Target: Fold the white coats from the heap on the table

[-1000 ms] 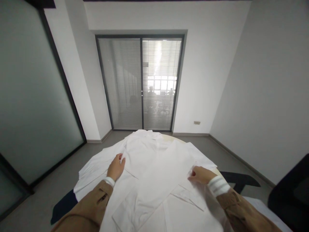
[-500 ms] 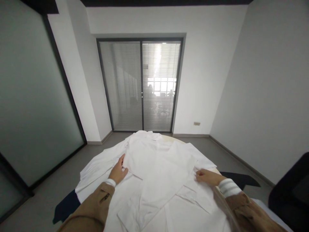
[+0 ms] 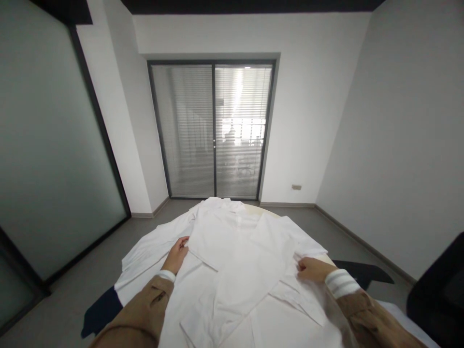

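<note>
- Your left hand (image 3: 176, 256) lay flat and open on the white garment (image 3: 239, 270), fingertips at the edge of a folded panel, gripping nothing that shows. Your right hand (image 3: 312, 269) was curled with its fingers drawn together at the garment's right edge; whether cloth was pinched between them cannot be told.
- The room around you was plain: white walls (image 3: 398, 121), a dark ceiling band, and a grey floor (image 3: 72, 295) running to the skirting.
- On your left stood a large frosted glass partition (image 3: 43, 159) in a dark frame.
- Straight ahead, a double sliding glass door (image 3: 213, 130) with lowered slatted blinds let light in through its right half; blurred shapes behind it could not be made out.
- The white garment was spread across the round table (image 3: 328, 257) in front of you, covering nearly all of it; only a pale strip of the rim showed at the right and at the far side.
- A dark chair (image 3: 438, 290) stood at the right edge of the view, and a dark base piece (image 3: 362, 275) lay on the floor beside the table.
- A dark blue shape (image 3: 99, 311) showed beneath the table's left edge.
- Your tan sleeves (image 3: 137, 314) had striped white cuffs (image 3: 339, 283) at the wrists.
- A small wall socket (image 3: 296, 187) sat low on the far wall, right of the door.
</note>
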The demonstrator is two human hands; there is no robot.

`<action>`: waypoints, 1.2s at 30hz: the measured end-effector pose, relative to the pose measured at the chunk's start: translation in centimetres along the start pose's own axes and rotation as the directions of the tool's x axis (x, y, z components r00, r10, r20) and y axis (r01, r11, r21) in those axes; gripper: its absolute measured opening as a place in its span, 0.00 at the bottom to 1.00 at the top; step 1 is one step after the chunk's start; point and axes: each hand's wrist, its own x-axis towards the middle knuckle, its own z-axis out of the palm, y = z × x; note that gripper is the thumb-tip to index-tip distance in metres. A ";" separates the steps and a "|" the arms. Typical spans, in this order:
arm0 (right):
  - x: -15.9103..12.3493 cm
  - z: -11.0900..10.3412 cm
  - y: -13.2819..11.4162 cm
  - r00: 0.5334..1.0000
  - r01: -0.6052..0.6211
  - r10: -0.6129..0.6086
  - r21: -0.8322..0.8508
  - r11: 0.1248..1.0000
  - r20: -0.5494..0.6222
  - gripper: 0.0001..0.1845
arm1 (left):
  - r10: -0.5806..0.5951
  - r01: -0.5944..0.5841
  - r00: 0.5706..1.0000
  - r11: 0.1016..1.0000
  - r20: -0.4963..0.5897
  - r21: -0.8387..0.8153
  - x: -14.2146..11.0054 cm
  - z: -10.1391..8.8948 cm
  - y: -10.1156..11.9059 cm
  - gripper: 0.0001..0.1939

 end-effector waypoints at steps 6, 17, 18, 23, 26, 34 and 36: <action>-0.6 -0.4 -0.4 0.997 -0.076 0.078 -0.073 0.994 0.025 0.06 | -0.029 0.031 0.999 0.996 -0.027 0.084 0.5 -0.6 0.5 0.26; -0.3 0.5 3.5 0.975 -0.138 0.090 0.239 0.961 0.201 0.28 | -0.043 0.049 0.997 0.994 -0.057 0.099 0.5 -0.3 0.4 0.22; -0.3 0.6 3.7 0.977 -0.135 0.082 0.277 0.951 0.195 0.27 | -0.045 0.050 0.997 0.994 -0.059 0.094 0.5 -0.3 0.4 0.21; -1.0 0.6 3.4 0.986 -0.125 0.094 0.245 0.961 0.136 0.22 | -0.050 0.058 0.995 0.995 -0.092 0.084 0.5 -0.3 0.1 0.21; -1.5 -0.1 2.2 0.998 -0.055 0.055 -0.008 0.998 0.019 0.20 | -0.049 0.056 0.995 0.995 -0.089 0.077 0.5 -0.2 -0.1 0.21; -3.2 -1.0 -4.0 0.993 0.095 -0.103 -0.143 0.985 -0.055 0.19 | -0.048 0.054 0.995 0.996 -0.084 0.066 0.7 -0.3 -0.4 0.20; -3.3 -0.8 -4.0 0.997 0.060 -0.066 -0.162 0.985 -0.033 0.19 | -0.052 0.058 0.995 0.996 -0.087 0.069 0.7 -0.4 -0.4 0.21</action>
